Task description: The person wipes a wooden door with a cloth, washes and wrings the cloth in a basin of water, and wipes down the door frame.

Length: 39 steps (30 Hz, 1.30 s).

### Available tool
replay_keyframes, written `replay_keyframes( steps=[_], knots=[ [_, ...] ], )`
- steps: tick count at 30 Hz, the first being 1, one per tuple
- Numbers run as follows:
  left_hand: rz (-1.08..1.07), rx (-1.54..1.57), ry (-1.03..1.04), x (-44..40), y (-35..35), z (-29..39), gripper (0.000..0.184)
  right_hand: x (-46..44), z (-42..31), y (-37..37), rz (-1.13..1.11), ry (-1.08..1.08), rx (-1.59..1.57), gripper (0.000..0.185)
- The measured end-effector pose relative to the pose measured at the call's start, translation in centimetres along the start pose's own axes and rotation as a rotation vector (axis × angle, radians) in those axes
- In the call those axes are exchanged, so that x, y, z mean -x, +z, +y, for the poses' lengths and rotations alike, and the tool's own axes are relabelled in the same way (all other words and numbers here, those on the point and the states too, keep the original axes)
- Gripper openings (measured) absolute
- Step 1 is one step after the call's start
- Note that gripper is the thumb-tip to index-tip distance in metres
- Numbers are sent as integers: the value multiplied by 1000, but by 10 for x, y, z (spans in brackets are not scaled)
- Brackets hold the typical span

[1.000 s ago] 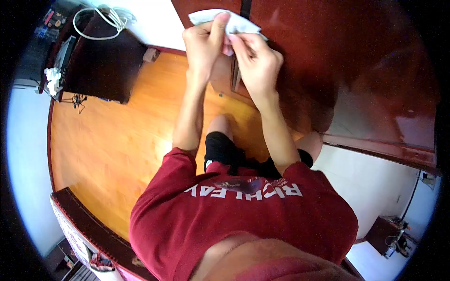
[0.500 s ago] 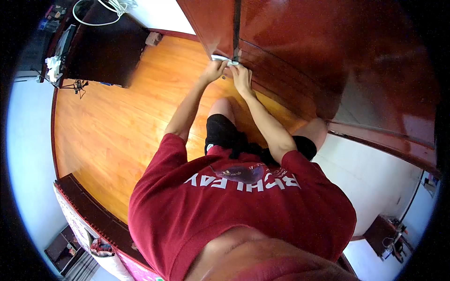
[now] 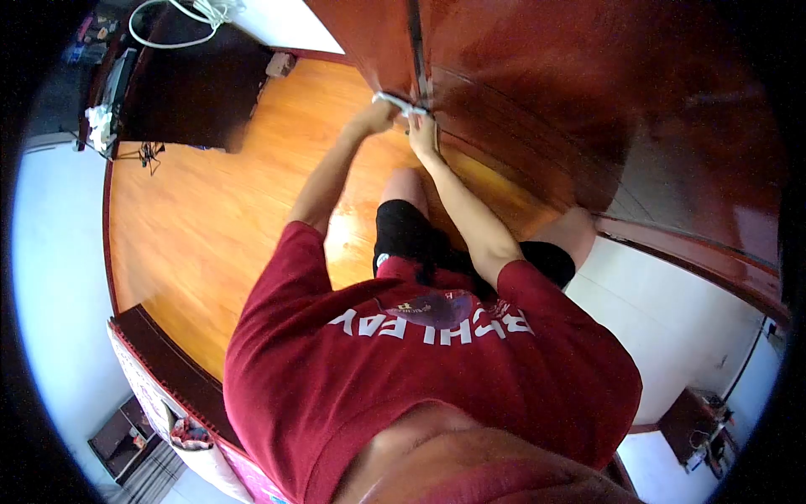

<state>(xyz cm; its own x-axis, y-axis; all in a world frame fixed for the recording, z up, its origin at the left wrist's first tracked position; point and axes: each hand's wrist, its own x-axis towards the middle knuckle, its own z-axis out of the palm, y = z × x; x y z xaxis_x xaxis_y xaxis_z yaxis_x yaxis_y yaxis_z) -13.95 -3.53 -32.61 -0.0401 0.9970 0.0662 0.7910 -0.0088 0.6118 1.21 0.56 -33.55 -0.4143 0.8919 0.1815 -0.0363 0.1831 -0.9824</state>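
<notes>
Both left hand [image 3: 379, 117] and right hand [image 3: 422, 134] pinch the white cloth [image 3: 402, 105], seemingly by its near edge.

Bright light washes the wood floor [image 3: 210, 202], flaring into a white glare patch near the person's knees (the strongest hot spot on the boards), while glossy red panels [image 3: 537, 67] at far right carry soft reflections over deep shadow. Walls at the left edge glow pale blue. Fisheye distortion bends the room's outer lines into a black, grainy rim; the hands appear slightly soft, and small items at far left are dim and indistinct.
</notes>
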Motion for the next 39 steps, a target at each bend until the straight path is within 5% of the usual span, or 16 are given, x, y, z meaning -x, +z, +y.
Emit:
replay_keyframes(
  steps=[2, 3, 4, 5, 6, 8, 10, 13, 18, 21, 24, 28, 32, 33, 39],
  knots=[
    [-169, -103, -175, 1, 11, 31, 22, 6, 73, 3, -55, -11, 211, 19],
    [-60, -41, -137, 1, 32, 26, 20, 4, 61, -7, -50, -7, 214, 19],
    [51, 24, -102, 2, 53, 20, 19, 1, 34, -19, -190, 187, 322, 16],
    [-75, -31, -229, -2, 58, 24, 15, 2, 19, -28, -333, 384, 428, 13],
    [-79, -27, -229, -3, 52, 31, 15, 5, 19, -28, -333, 389, 430, 13],
    [-217, -50, -208, -10, 32, 48, 15, 9, 21, -25, -58, 515, -349, 14],
    [-136, 16, -11, -6, 31, 35, 14, 5, -36, -43, -76, 540, -459, 23],
    [173, -189, 128, -6, -40, 125, 13, 5, -117, -74, -5, 302, -353, 26],
    [189, -250, 154, -22, -91, 233, 14, 4, -196, -136, 95, 2, -51, 26],
    [186, -208, 165, -28, -74, 241, 15, 8, -166, -151, 128, -107, 9, 23],
    [141, -176, 129, -28, -16, 202, 16, 21, -130, -166, 56, 103, 316, 19],
    [-31, -130, 113, -29, 43, 156, 18, 32, -56, -163, 62, 47, 119, 19],
    [-132, -183, 2, -29, -15, 218, 18, 32, -96, -166, 137, -16, 184, 20],
    [63, -122, 228, -32, -8, 205, 18, 31, -129, -173, 128, 52, 190, 17],
    [410, -144, 449, -60, -104, 346, 19, -3, -262, -218, 310, -334, 110, 12]
  ],
)
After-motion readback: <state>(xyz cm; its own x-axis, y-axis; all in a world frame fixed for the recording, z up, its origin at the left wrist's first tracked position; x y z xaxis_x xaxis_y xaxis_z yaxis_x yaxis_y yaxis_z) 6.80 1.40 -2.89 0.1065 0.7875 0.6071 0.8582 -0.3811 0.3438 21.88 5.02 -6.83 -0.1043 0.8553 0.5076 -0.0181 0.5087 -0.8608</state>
